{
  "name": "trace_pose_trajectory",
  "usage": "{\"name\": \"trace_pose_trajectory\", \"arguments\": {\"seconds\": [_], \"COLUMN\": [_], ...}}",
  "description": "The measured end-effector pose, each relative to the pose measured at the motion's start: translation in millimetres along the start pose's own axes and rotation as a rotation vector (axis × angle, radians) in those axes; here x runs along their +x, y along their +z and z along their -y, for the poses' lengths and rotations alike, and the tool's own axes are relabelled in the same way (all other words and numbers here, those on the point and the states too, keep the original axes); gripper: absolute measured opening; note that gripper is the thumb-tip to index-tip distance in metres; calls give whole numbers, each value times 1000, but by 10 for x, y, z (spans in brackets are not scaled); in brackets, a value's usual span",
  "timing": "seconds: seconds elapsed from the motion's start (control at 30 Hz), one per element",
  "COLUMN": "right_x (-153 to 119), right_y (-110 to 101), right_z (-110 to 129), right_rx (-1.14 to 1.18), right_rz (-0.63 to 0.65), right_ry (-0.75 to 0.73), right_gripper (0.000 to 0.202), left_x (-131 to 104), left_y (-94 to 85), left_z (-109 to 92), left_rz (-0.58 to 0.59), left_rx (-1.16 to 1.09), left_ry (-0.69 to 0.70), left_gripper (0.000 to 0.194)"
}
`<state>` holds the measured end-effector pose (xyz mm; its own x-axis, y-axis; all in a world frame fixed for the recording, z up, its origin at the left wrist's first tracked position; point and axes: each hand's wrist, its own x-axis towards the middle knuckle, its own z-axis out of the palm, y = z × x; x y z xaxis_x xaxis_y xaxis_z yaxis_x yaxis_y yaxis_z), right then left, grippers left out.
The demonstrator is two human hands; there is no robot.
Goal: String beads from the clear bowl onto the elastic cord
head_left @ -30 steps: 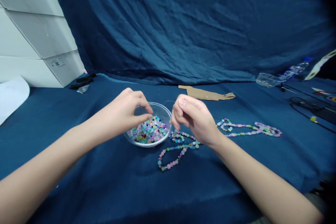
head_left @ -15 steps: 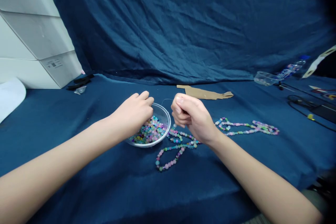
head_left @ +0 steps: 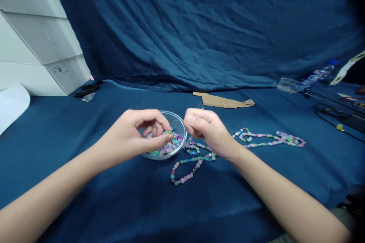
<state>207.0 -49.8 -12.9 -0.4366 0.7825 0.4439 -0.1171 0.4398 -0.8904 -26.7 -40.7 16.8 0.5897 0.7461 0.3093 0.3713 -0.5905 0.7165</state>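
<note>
Between its thumb and index finger my left hand (head_left: 137,134) pinches a yellow bead (head_left: 170,133), above a clear round bowl (head_left: 184,136) of mixed small beads (head_left: 171,148). My right hand (head_left: 207,129) is closed just right of the bowl's rim, thumb pressed on the index finger. A thin thread showed at these fingers earlier; now it is too fine to make out. Beaded strands (head_left: 186,177) lie looped on the blue cloth below and behind my right hand, and a further beaded length (head_left: 285,138) stretches to the right.
Torn brown cardboard (head_left: 225,102) lies beyond my hands. At the back right are a clear container (head_left: 289,85), a bottle (head_left: 319,76) with a blue cap, and black cables (head_left: 327,112). White boxes (head_left: 65,72) stand at the left, near small black items (head_left: 88,89).
My left hand has lifted from the beads in the bowl and turned, now showing a yellow bead in its fingertips. My right hand has shifted slightly and stays closed.
</note>
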Motion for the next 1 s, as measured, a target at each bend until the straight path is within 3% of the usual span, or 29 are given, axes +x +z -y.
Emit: {"name": "trace_pose_trajectory", "arguments": {"seconds": [0.13,0.4,0.73,1.0], "right_x": [-20,-33,-35,-34], "right_y": [28,66,75,87], "right_z": [-14,-71,-51,-50], "right_rx": [-63,-176,-218,-223], "right_rz": [57,113,107,103], "right_ry": [-30,-59,-69,-67], "right_gripper": [37,33,35,35], "left_x": [-64,-114,-121,-112], "left_y": [110,153,145,128], "left_z": [46,81,15,-12], "left_rz": [-37,-69,-150,-132], "left_rx": [-132,-70,-295,-380], "left_ry": [-42,37,-140,-211], "left_gripper": [15,3,12,18]}}
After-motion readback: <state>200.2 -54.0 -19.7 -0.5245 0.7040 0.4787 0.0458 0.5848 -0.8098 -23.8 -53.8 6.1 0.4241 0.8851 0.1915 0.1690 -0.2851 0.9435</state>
